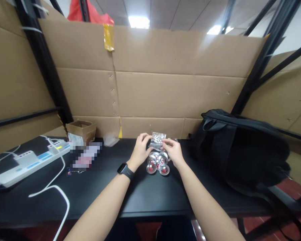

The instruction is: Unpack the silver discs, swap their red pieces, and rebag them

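Note:
A small, shiny, clear plastic packet (157,140) is held between my two hands above the black table, toward its back. At its left edge, the fingers and thumb of my left hand (142,147) are curled around it. My right hand (173,150) pinches its right edge. Right below the packet, a cluster of several round silver discs with red marks (158,164) lies on the table. What the packet contains is too small to make out.
A black backpack (245,150) stands on the right of the table (150,201). To the left are a white power strip (32,165) with a loose white cable (62,197), a small open cardboard box (82,130) and a crumpled plastic bag (110,139). Cardboard walls (160,93) enclose the back.

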Available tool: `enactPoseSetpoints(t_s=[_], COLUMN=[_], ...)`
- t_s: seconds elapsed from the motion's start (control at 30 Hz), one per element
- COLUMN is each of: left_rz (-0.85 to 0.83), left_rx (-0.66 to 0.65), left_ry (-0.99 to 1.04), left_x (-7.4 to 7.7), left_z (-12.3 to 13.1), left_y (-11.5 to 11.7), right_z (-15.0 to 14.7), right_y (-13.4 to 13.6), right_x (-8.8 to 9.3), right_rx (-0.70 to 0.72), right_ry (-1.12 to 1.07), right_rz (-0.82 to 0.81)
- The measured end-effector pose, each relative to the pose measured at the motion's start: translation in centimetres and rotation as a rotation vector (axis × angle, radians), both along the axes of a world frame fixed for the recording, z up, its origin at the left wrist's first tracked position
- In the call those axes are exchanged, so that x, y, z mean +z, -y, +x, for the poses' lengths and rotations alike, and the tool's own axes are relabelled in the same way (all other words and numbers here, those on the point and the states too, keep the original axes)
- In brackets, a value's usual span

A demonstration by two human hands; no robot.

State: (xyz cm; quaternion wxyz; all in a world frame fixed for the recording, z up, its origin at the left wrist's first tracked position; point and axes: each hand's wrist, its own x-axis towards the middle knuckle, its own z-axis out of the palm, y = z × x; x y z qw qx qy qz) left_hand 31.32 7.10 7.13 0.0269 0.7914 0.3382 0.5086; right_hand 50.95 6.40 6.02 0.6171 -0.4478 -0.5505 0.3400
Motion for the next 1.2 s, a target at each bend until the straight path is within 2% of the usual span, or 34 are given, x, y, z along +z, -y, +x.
enactPoseSetpoints(t_s=[0.1, 0.23, 0.5, 0.57, 0.7, 0.8, 0.93, 1.1, 1.2], left_rz=[0.051, 0.067, 0.047, 0.029, -0.004, -0.033, -0.076, -0.184, -0.229], left_rx=[0.049, 0.035, 0.028, 0.106, 0.376, 0.523, 0.603, 0.624, 0.665], left_ry=[-0.130, -0.308, -0.415, -0.417, -0.369, -0.391, -0.517, -0.691, -0.713], left_x=[0.3, 0.5, -0.1, -0.3, -0.2, 0.6, 1.1, -0.9, -2.1], left_z=[0.2, 0.4, 0.4, 0.3, -0.3, -1.2, -3.0, -6.9, -8.9], left_y=[0.4, 0.7, 0.1, 0.0, -0.6, -1.8, -4.1, -5.6, -6.0], right_z=[0.1, 0.6, 0.8, 1.0, 1.5, 1.7, 1.8, 1.9, 1.7], right_y=[0.4, 0.5, 0.2, 0.1, -0.1, -0.2, -0.3, -0.2, 0.0], right_x=[0.1, 0.3, 0.1, 0.0, -0.4, -0.5, -0.4, -0.1, 0.1], right_rx=[0.024, 0.081, 0.120, 0.101, 0.026, -0.008, -0.035, -0.022, -0.010], right_ry=[-0.016, -0.060, -0.004, 0.063, 0.246, 0.296, 0.298, 0.288, 0.298], right_rz=[-0.048, -0.062, -0.061, -0.054, -0.082, -0.038, 0.005, 0.042, 0.071])
